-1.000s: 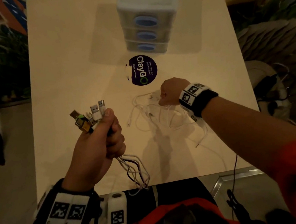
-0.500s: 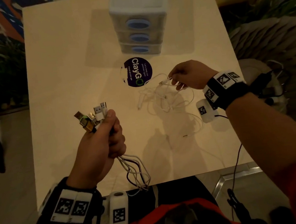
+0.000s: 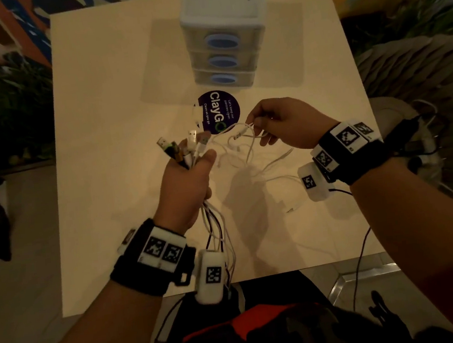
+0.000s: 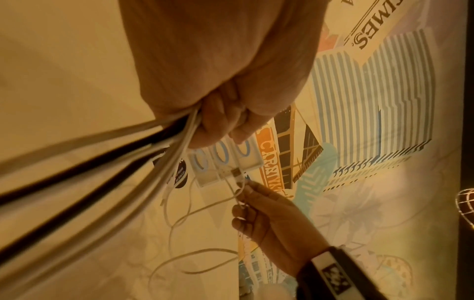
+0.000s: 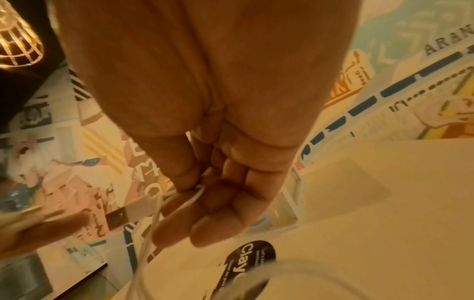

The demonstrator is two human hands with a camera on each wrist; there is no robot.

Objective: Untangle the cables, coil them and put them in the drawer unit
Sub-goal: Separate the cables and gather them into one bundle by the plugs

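Above the pale table [image 3: 114,183], the left hand [image 3: 185,187] clenches a bundle of cables [image 3: 186,150], plugs fanning past its thumb. Only the right wrist view shows the right hand [image 3: 284,123] pinching a thin white cable [image 5: 191,201] between thumb and fingertips. Behind stands the 3-drawer plastic unit [image 3: 222,40].

Your cables [image 3: 217,228] are mostly white with a few black; the drawer unit [image 3: 223,29] is white with blue oval handles, the table [image 3: 109,127] cream, its round sticker [image 3: 220,112] dark purple.
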